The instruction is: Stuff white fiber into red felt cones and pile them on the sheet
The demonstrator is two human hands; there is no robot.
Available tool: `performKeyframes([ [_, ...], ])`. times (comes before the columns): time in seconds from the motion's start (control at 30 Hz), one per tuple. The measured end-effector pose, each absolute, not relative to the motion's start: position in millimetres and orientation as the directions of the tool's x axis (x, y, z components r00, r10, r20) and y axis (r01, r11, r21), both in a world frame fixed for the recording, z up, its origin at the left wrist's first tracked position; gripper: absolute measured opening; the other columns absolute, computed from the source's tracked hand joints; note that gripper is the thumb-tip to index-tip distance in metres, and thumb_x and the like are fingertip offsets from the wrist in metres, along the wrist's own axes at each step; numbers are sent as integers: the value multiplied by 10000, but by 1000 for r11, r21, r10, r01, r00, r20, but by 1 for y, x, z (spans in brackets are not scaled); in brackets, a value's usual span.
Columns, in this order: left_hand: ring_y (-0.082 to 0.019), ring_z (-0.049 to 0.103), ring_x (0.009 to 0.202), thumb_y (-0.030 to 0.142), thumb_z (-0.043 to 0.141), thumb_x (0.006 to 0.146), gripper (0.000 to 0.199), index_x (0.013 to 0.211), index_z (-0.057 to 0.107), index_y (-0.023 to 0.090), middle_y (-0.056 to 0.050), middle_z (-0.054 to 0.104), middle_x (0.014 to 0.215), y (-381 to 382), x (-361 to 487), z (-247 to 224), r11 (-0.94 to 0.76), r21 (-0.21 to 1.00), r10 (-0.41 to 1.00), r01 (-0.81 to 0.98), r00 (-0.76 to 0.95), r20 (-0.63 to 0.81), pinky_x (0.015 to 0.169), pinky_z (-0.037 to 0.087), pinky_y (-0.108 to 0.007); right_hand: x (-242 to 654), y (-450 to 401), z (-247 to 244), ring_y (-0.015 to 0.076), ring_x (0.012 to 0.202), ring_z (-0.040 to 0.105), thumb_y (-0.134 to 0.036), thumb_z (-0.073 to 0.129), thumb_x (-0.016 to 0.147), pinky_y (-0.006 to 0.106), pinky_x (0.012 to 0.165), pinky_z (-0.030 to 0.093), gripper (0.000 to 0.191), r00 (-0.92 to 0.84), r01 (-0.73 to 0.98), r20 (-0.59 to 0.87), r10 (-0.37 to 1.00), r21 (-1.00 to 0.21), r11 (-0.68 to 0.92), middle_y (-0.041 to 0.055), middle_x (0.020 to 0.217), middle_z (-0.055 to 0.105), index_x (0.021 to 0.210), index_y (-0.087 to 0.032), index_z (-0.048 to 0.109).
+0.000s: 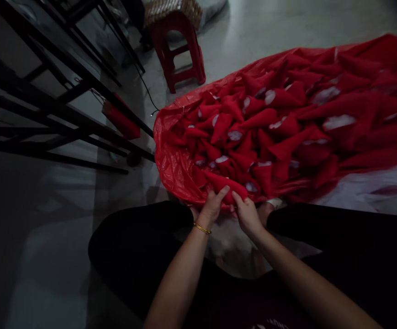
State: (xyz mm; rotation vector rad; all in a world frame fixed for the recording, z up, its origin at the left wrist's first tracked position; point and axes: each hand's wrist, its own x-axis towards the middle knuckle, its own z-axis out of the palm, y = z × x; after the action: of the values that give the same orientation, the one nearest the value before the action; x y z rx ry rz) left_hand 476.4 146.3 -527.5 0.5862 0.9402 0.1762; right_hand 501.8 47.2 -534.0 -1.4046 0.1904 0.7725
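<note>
Between my two hands is a red cone-shaped stuffed cloth piece (226, 183), its narrow end pointing up and left. My left hand (213, 204), below a gold bracelet at the wrist, grips its near side with the thumb on top. Close beside it, my right hand (245, 210) pinches the wider right end. Just beyond lies a heap of similar red cones (260, 119), several showing white stuffing at their open ends. They rest on a red plastic sheet (174, 169) with a crumpled raised edge.
A red plastic stool (177, 50) with a woven seat stands beyond the sheet. Dark metal frame legs (64, 100) fill the left side, near a red box-like object (121, 119). White translucent material (376, 187) lies at the right.
</note>
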Motion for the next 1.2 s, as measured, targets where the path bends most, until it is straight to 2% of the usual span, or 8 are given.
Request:
performKeyframes([
  [0.1, -170, 702, 908, 226, 805, 700, 322, 986, 665, 182, -33, 733, 941, 143, 479, -527, 784, 620, 504, -37, 621, -600, 890, 525, -273, 509, 44, -547, 227, 672, 636, -477, 531, 861, 334, 575, 520, 322, 916, -204, -258, 306, -959, -195, 81, 744, 666, 839, -177, 643],
  [0.2, -194, 697, 949, 304, 759, 764, 304, 1019, 669, 166, -76, 731, 1003, 146, 481, -527, 841, 529, 470, -110, 633, -615, 922, 519, -317, 505, 39, -547, 291, 1143, 602, -273, 504, 863, 427, 908, 531, 358, 879, 231, 65, 472, -925, -303, 161, 1241, 617, 1180, -156, 625],
  [0.4, -208, 710, 885, 319, 743, 731, 347, 1042, 666, 184, -53, 726, 905, 165, 479, -532, 895, 431, 407, -111, 599, -690, 904, 534, -363, 485, 19, -527, 245, 1300, 510, -155, 447, 919, 396, 1031, 490, 471, 706, 556, 194, 681, -747, -364, 151, 1418, 511, 1389, -181, 480],
  [0.53, -234, 706, 925, 348, 765, 698, 452, 1106, 667, 183, -63, 729, 898, 160, 475, -528, 888, 459, 352, -31, 687, -636, 923, 523, -388, 488, 17, -530, 276, 1162, 609, -146, 478, 877, 370, 889, 555, 392, 538, 663, 21, 843, -627, -408, 181, 1253, 632, 1255, -133, 580],
  [0.7, -228, 697, 922, 262, 839, 588, 548, 1100, 664, 175, -62, 736, 944, 140, 474, -523, 810, 586, 420, 21, 675, -606, 943, 498, -384, 497, 31, -535, 277, 966, 681, -169, 505, 852, 334, 790, 543, 383, 446, 658, -307, 841, -524, -541, 199, 1071, 693, 1205, -50, 597],
  [0.83, -248, 697, 951, 208, 847, 527, 542, 1036, 665, 162, -74, 740, 969, 143, 473, -525, 826, 562, 406, 46, 643, -649, 964, 493, -397, 503, 30, -529, 250, 932, 686, -166, 517, 851, 309, 793, 532, 408, 380, 673, -311, 871, -553, -491, 166, 1056, 698, 1240, -57, 572],
  [1.03, -306, 693, 1033, 272, 767, 638, 367, 966, 650, 155, -101, 743, 974, 167, 472, -528, 910, 412, 263, 42, 710, -653, 977, 509, -471, 503, 12, -512, 239, 1200, 589, -170, 423, 927, 311, 874, 536, 441, 499, 706, -81, 863, -540, -459, 177, 1382, 553, 1361, -132, 493],
  [1.2, -307, 686, 1070, 205, 716, 700, 286, 971, 643, 149, -105, 742, 1003, 160, 472, -525, 908, 413, 235, 73, 727, -645, 1007, 494, -480, 505, 37, -514, 271, 1024, 668, -135, 458, 910, 332, 812, 545, 373, 372, 718, -344, 862, -481, -503, 195, 1182, 665, 1256, -84, 587],
])
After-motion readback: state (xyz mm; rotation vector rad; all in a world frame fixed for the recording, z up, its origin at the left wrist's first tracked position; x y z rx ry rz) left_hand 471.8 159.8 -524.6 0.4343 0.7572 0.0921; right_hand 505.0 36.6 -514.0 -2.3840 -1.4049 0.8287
